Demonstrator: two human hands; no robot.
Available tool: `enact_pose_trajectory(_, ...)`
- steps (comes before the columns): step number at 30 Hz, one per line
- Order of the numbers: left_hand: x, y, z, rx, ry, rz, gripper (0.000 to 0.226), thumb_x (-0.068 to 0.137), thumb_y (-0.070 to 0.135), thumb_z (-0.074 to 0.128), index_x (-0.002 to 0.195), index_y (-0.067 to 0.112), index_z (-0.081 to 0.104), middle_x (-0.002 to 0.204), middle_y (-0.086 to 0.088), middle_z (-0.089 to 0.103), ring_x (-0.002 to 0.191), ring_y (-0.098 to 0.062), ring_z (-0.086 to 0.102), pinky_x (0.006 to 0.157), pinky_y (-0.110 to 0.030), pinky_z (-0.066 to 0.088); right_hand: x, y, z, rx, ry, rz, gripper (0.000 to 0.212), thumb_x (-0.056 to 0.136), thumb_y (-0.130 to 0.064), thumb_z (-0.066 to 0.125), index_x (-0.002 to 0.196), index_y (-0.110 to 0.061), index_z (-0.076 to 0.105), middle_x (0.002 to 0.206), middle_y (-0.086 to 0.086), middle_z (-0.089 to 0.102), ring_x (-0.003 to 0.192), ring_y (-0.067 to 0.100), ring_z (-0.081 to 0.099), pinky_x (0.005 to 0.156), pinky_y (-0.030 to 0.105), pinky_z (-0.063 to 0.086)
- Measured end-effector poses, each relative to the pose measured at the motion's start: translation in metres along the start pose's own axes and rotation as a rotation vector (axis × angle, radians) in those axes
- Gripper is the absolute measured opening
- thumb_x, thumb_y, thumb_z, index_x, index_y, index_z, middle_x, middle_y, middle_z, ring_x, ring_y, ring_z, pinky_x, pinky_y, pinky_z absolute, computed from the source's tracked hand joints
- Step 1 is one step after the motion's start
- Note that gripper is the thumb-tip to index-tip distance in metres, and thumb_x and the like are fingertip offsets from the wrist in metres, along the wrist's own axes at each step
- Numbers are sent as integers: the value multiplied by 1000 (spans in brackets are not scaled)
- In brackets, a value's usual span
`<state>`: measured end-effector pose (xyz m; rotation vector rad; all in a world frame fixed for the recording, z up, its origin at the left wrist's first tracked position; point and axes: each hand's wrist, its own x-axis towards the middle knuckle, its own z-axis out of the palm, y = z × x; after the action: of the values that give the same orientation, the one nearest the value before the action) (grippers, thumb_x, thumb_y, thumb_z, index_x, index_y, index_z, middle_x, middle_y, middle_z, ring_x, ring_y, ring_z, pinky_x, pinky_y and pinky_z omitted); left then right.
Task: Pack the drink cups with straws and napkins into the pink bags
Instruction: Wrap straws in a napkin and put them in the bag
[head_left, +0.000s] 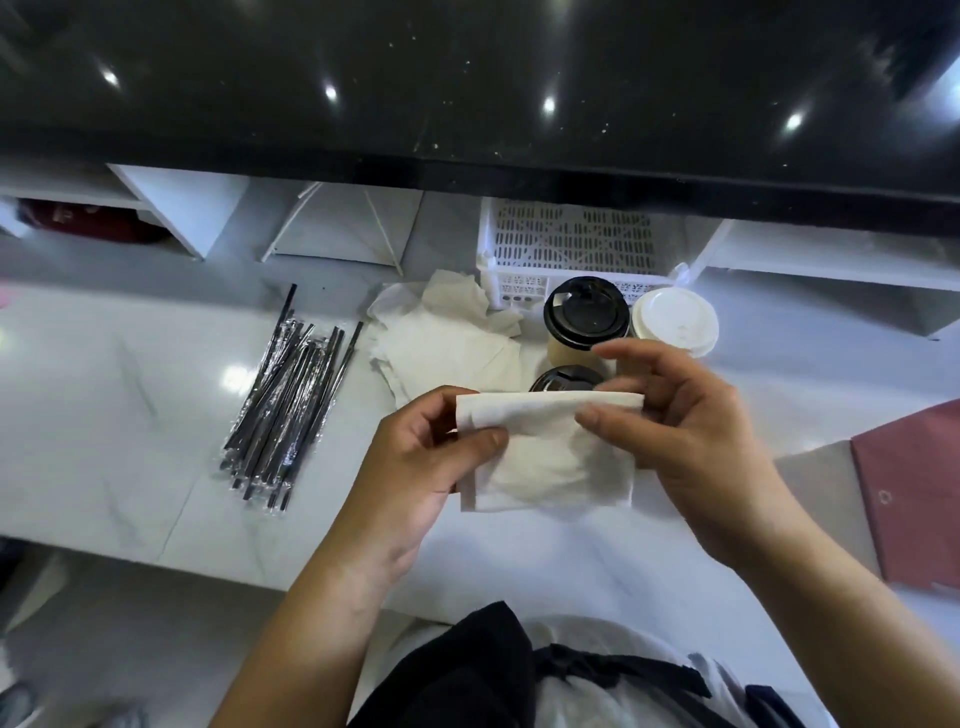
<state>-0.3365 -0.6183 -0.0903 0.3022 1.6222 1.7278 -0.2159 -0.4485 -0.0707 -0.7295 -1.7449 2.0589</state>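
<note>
A white napkin (545, 457) is held above the counter between both hands. My left hand (431, 467) pinches its left edge with thumb and fingers. My right hand (691, 431) pinches its folded top edge at the right. Behind the napkin stand three cups: one with a black lid (586, 312), one with a white lid (675, 319), and a second black-lidded cup (563, 378) partly hidden by the napkin. A loose pile of napkins (447, 338) lies left of the cups. Wrapped black straws (291, 395) lie in a bundle at the left. A pink bag (914, 493) lies flat at the right edge.
A white slatted plastic basket (571, 244) stands behind the cups under a dark counter ledge (467, 104). White shelf compartments (176, 208) run along the back. The white marble counter (104, 415) has its front edge near my body.
</note>
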Motion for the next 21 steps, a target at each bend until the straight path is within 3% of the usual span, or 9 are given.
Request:
enact_pose_trajectory(3,-6,-2,-14,-54,53,-24,23,75,1,78,83,23,73,76,2,66,68,-9,61,52,-17,43,-7,4,7,128,-105,182,39,68,-7,74,107,-10,72,93,13,76,79,25,73,63,31,60)
enact_pose_trajectory(6,-12,-10,-31,-52,79,-47,17,73,11,75,85,24,74,78,-1,68,72,-13,63,54,-23,48,-12,14,17,113,-117,233,21,74,-6,71,94,-4,77,94,19,76,83,33,74,69,40,63)
enact_pose_trajectory(8,-17,-14,-41,-58,78,-71,18,74,12,76,90,19,74,83,-8,69,77,-19,66,62,-32,56,-13,20,25,16,-66,185,13,78,-3,71,89,-6,79,88,18,77,79,34,73,68,39,62)
enact_pose_trajectory(10,-21,-18,-52,-59,135,-90,20,77,8,79,96,12,72,82,-10,68,78,-23,65,67,-37,59,-12,25,30,-227,-40,37,14,83,-4,73,85,-16,80,82,14,75,77,36,70,70,44,58)
enact_pose_trajectory(12,-19,-24,-67,-21,273,-89,13,86,2,72,94,11,70,81,-8,70,79,-22,67,71,-37,59,-10,29,33,-462,-58,-121,22,86,-7,74,82,-28,79,76,1,74,71,24,66,66,36,52)
enact_pose_trajectory(14,-11,-33,-90,210,444,-48,18,90,1,67,92,18,71,85,-2,73,80,-14,67,76,-30,55,-11,32,36,-550,-80,-199,24,86,-8,73,83,-32,75,78,-14,72,66,8,64,60,19,48)
enact_pose_trajectory(16,2,-46,-117,596,549,-6,18,90,9,67,95,26,70,93,7,72,84,-8,66,75,-23,49,-13,35,40,-583,-107,-223,20,86,-10,73,86,-30,76,83,-16,71,68,7,64,61,15,46)
enact_pose_trajectory(18,18,-55,-137,948,582,14,18,88,18,67,104,28,70,100,7,70,92,-14,65,77,-27,49,-15,40,41,-616,-135,-233,18,86,-9,72,87,-27,76,83,-14,70,68,9,64,61,14,44)
enact_pose_trajectory(21,48,-63,-152,1251,573,15,30,87,20,66,117,22,68,114,-4,68,103,-28,64,80,-36,52,-18,42,40,-613,-138,-182,20,86,-8,73,83,-28,74,80,-13,70,68,10,64,59,13,44)
